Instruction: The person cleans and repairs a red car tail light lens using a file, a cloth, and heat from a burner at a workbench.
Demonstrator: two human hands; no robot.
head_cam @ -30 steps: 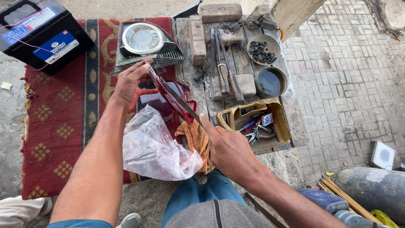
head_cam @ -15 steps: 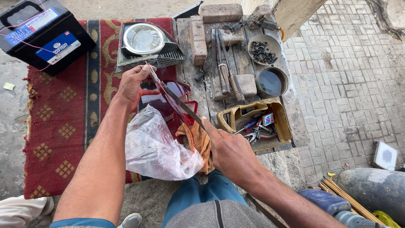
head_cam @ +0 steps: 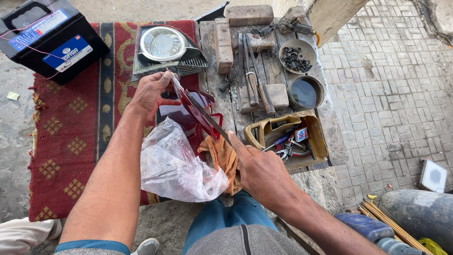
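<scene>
The red rug (head_cam: 71, 141) lies under and to the left of the red lamp lens (head_cam: 188, 106), and the wooden table (head_cam: 271, 66) runs along the lens's right side. A black battery (head_cam: 52, 40) stands well to the upper left of the lens. A clear plastic bag (head_cam: 177, 167) is bunched just below the lens, on the person's lap. A chrome headlamp (head_cam: 165, 47) sits just above it. A cut-open yellow container (head_cam: 264, 127) full of small tools is near its lower right.

The left hand (head_cam: 148, 94) is closed on the lens's upper edge and holds the piece off the rug, tilted on edge. The right hand (head_cam: 262, 174) grips one end of a thin flat blade (head_cam: 207, 118). Its forefinger lies along the blade, which rests slantwise across the lens's edge. This looks like scraping or cutting along the rim. A further stroke would call for a steady left grip and light, even pressure, so the blade does not skid off the plastic towards the fingers.

An orange cloth (head_cam: 224, 158) hangs just under the lens's lower end. A bowl of bolts (head_cam: 297, 54) and a bowl of dark liquid (head_cam: 305, 92) stand to the right.

Whether the blade has teeth is too fine to tell. The lens's lower end is hidden by the bag, the cloth and the right hand.
</scene>
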